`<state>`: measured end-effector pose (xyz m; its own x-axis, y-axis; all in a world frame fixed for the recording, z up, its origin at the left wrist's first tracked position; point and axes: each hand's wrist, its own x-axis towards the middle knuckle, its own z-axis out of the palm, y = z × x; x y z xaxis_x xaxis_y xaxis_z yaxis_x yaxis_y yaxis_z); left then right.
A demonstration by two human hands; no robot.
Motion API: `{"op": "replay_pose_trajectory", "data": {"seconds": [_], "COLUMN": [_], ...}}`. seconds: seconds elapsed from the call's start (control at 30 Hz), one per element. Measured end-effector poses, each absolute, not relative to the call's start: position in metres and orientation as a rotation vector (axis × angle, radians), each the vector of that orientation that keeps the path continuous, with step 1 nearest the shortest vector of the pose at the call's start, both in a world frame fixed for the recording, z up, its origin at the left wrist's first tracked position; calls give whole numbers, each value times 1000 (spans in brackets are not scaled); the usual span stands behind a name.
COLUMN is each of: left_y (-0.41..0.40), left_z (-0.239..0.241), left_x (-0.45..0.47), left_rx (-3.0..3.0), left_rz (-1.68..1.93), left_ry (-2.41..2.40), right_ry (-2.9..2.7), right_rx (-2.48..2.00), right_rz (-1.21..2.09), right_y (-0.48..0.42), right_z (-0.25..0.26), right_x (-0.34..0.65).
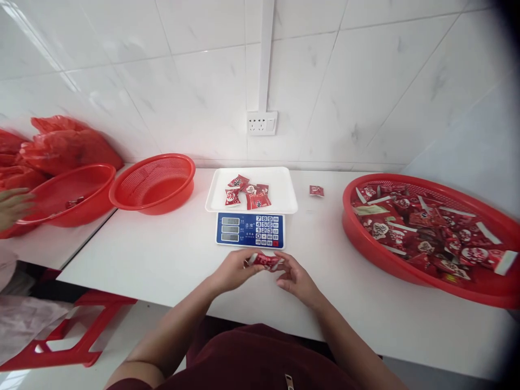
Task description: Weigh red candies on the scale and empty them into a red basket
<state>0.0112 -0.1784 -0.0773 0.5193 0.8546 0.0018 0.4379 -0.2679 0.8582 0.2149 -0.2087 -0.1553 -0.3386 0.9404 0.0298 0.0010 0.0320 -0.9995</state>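
A small red and white wrapped packet [267, 261] is held in front of the scale, between both hands. My left hand [235, 271] pinches its left end, while the fingers of my right hand [297, 280] close on the right end. Just beyond stands a digital weighing scale [250, 241] with a blue keypad panel and a white tray [280, 176]. Several red packets [258, 201] lie on that tray. One more small packet [316, 190] rests on the table to the right of the tray.
At right, a large red basket [349, 216] holds many red packets. A red basket [152, 208] stands left of the scale, with another basket [91, 211] farther left. Red plastic bags [69, 143] lie behind. Another person's hand [14, 207] is at the left edge, above a red stool [77, 355].
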Motion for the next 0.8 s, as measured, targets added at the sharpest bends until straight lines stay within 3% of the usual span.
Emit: {"op": "replay_pose_trajectory", "data": {"seconds": [0.2,0.43,0.67,0.8], "left_y": [-181,-89,-30,-31], "left_z": [-97,-47,-21,-28], "left_x": [21,-15,-11,2], "left_rx": [2113,2125,2335,2353], "left_rz": [363,877,263,169], "left_ry": [1100,1591,2062,2068], "right_ry": [-1486,-1396,-1407,-1439], "right_rx": [-1124,-1263,-1212,-1217], "right_rz": [1464,1464,1470,1433], "right_y": [-209,-207,-208,-208], "right_z": [-149,-153,-156,-158], "right_x": [212,207,207,208]}}
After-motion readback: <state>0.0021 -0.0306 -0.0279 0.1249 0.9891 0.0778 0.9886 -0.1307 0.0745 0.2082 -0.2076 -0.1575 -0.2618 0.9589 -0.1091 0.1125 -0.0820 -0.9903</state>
